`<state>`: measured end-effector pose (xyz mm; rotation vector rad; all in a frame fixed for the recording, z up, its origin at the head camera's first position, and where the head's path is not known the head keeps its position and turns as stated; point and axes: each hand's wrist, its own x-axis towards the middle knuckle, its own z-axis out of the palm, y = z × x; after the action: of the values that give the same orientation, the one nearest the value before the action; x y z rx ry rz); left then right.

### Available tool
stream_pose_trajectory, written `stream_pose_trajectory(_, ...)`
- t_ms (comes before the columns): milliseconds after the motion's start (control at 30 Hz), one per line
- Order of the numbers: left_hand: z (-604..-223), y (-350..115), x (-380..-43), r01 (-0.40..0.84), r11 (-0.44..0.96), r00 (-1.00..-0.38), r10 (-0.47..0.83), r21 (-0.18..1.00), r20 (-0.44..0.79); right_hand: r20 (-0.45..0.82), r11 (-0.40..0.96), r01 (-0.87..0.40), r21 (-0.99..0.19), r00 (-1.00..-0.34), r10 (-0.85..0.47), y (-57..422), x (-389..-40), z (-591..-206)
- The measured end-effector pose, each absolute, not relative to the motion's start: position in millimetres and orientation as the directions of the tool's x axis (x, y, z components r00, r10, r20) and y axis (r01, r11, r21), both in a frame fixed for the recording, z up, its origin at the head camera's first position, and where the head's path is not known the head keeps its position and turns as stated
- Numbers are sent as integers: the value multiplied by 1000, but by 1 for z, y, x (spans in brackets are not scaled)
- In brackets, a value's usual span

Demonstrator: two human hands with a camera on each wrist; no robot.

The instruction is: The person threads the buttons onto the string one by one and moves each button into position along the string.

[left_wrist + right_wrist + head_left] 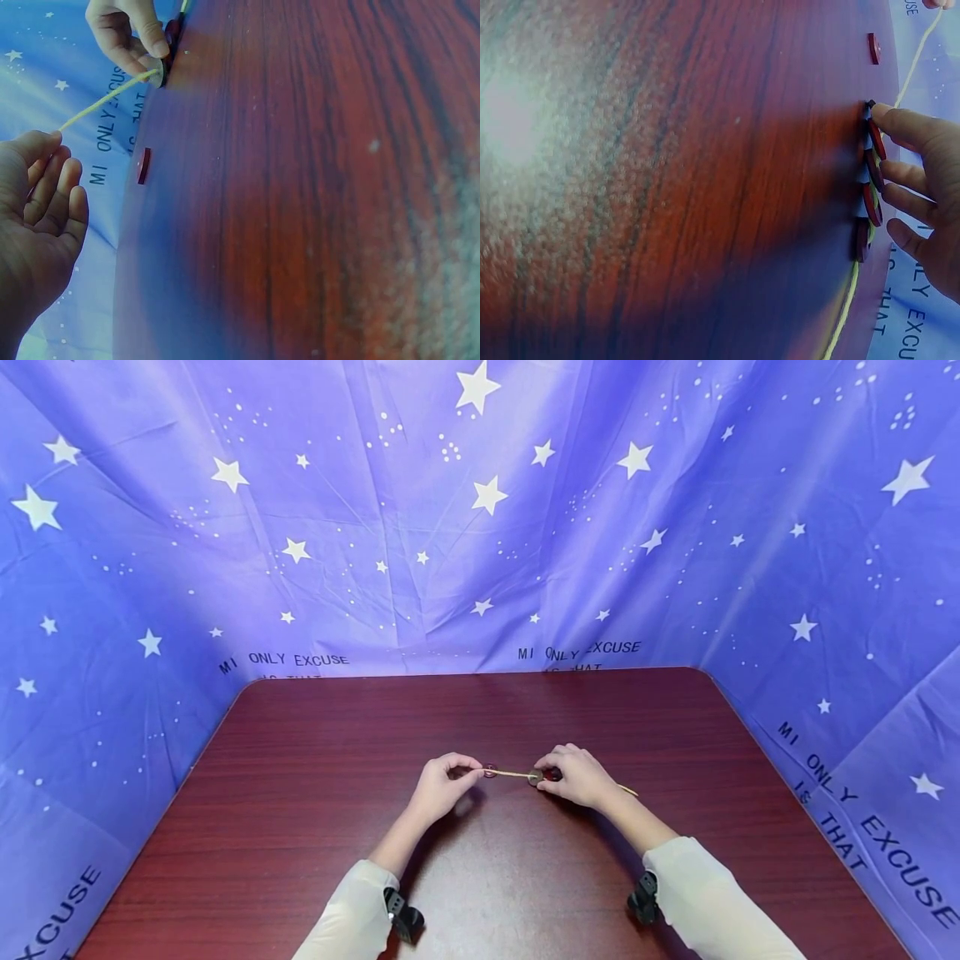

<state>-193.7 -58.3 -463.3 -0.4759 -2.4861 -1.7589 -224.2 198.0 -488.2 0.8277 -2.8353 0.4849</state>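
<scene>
My left hand (442, 787) pinches a yellow cord (512, 773) between thumb and forefinger, drawing it fairly straight above the table. At the cord's other side, my right hand (577, 777) holds a greyish-green button (535, 777) by its edge, with the cord running through it. In the right wrist view, several dark red and dark buttons (872, 202) sit in a row along the cord under the right fingers. The cord's tail (844, 319) trails past the last one. A loose red button (144, 166) lies on the table between the hands.
The dark red wood-grain table (337, 727) reaches back to a blue-purple curtain (390, 510) with stars and lettering, which surrounds it on three sides. A black camera is worn at each wrist, over pale sleeves (348, 906).
</scene>
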Motion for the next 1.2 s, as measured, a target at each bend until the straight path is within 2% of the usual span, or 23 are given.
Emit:
stream_pose_trajectory(333, -461, -59, -193, 275, 296, -951, 222, 915, 214, 234, 798, -529, -287, -847, -477, 197, -223, -486)
stream_pose_trajectory(600, -461, -58, -194, 291, 284, -944, 244, 914, 224, 240, 758, -493, -427, -870, -430, 188, -222, -478)
stream_pose_trajectory(767, -460, -57, -193, 291, 281, -943, 243, 915, 226, 248, 690, -452, -565, -891, -380, 174, -221, -471)
stream_pose_trajectory(900, -478, -57, -203, 285, 291, -949, 219, 913, 226, 219, 624, -402, -670, -910, -351, 162, -218, -465)
stream_pose_trajectory(1000, -492, -57, -211, 287, 280, -950, 203, 916, 236, 215, 592, -390, -705, -913, -346, 155, -217, -463)
stream_pose_trajectory(1200, -493, -58, -212, 306, 262, -943, 215, 915, 254, 238, 535, -427, -729, -891, -386, 141, -215, -462)
